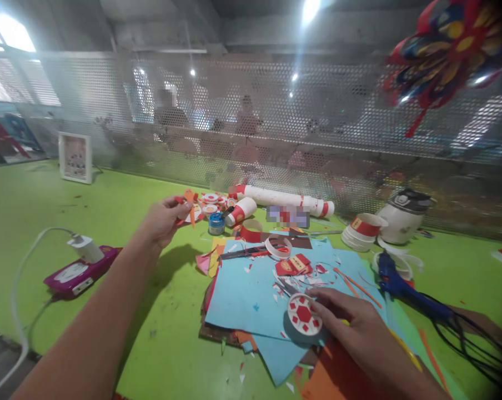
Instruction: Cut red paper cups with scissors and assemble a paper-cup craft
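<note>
My left hand [163, 219] is raised over the far side of the table, thumb and fingers pinching a small orange paper cutout [189, 201]. Behind it lie several red-and-white decorated discs [211, 198] in a pile. Lower right, my right hand [355, 322] grips the edge of a white paper disc [304, 314] bearing red shapes. A grey blade [285, 286] shows just beyond the disc; what it belongs to is hidden. Under the disc are light blue paper sheets [238, 300], strewn with red and white scraps.
A box cutter [251, 251] and a tape roll [278, 247] lie on the paper. Behind are a blue jar [216, 223] and a long white tube [284, 199]. At right sits a blue glue gun [405, 294] with black cable. A purple power strip [82, 272] is at left.
</note>
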### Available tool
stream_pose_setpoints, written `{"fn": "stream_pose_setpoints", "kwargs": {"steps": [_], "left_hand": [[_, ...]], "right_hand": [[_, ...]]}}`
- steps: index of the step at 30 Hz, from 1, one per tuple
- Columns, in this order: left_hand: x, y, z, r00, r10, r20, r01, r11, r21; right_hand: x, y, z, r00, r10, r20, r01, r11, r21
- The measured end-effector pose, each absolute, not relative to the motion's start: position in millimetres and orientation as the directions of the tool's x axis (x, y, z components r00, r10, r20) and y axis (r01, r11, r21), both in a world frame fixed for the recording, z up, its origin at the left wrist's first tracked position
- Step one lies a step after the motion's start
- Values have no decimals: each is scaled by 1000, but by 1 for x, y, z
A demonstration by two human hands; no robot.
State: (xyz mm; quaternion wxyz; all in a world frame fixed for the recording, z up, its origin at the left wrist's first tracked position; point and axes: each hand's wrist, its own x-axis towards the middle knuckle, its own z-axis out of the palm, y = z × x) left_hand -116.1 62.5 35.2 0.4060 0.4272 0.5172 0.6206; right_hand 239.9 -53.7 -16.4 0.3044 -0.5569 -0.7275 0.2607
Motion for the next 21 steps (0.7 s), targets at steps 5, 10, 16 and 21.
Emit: {"fn": "stream_pose_setpoints", "kwargs": {"steps": [5, 10, 16, 21], "left_hand": [[-68, 41, 57, -174, 975, 142, -106, -161, 981], [-14, 22, 57, 23, 994, 108, -234, -99, 967], [34, 3, 35, 146, 975, -165, -367, 208, 907], [60, -11, 11, 232, 945, -230, -366, 304, 880]], "right_hand": [[252, -44, -4, -43, 976, 213, 566, 200, -800], [267, -40, 10, 69, 977, 202, 234, 181, -955], [268, -43, 10, 10, 982, 191, 85, 189, -978], [259, -49, 15, -7, 981, 192, 61, 192, -979]]}}
